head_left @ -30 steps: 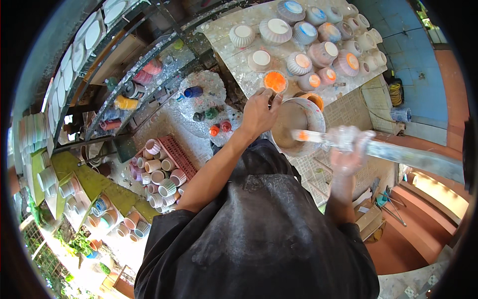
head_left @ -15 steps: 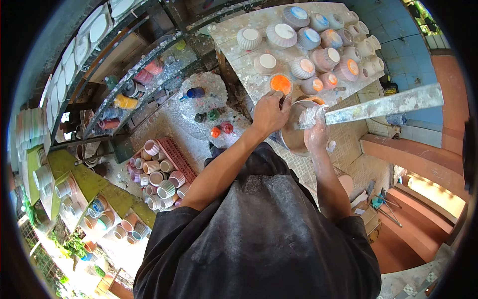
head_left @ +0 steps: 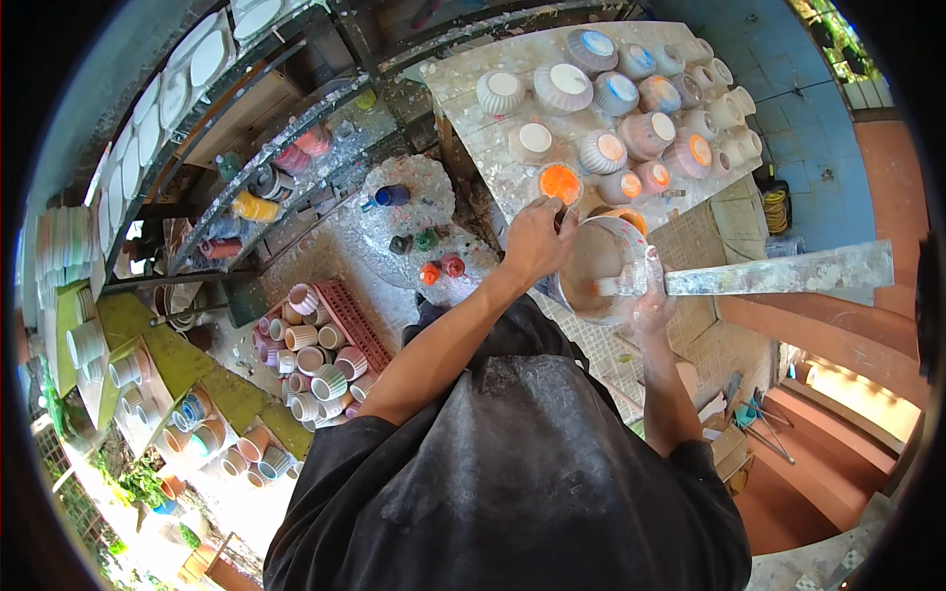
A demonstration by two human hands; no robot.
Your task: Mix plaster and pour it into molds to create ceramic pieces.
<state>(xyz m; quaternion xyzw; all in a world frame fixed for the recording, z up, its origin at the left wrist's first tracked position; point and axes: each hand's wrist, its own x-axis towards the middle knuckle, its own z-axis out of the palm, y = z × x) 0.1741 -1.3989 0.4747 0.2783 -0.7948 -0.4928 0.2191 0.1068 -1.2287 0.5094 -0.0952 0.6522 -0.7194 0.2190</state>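
Observation:
My right hand [head_left: 650, 301], pale with residue, is closed round a long flat stick [head_left: 778, 277] coated in whitish smears. The stick's short end reaches over a round bucket [head_left: 603, 254] with a pale, stained inside; its long end sticks out to the right. My left hand [head_left: 537, 242] has its fingers curled at the bucket's upper left side, close to the near edge of an orange-topped pot [head_left: 560, 183]. Whatever its fingertips pinch is hidden. Behind the bucket shows part of another orange container [head_left: 627, 219].
Upturned pots with white, blue and orange bases [head_left: 648, 135] crowd the worktable [head_left: 458, 94] ahead. Small colored bottles [head_left: 452, 264] stand on a crusted stand to the left. Striped pots [head_left: 329, 381] lie beside a red crate [head_left: 352, 325]. Shelves [head_left: 266, 167] rise at far left.
My right hand and the stick have shifted right and down, and the stick's short end has swung lower over the bucket. More of the bucket's inside shows. My left hand has barely moved.

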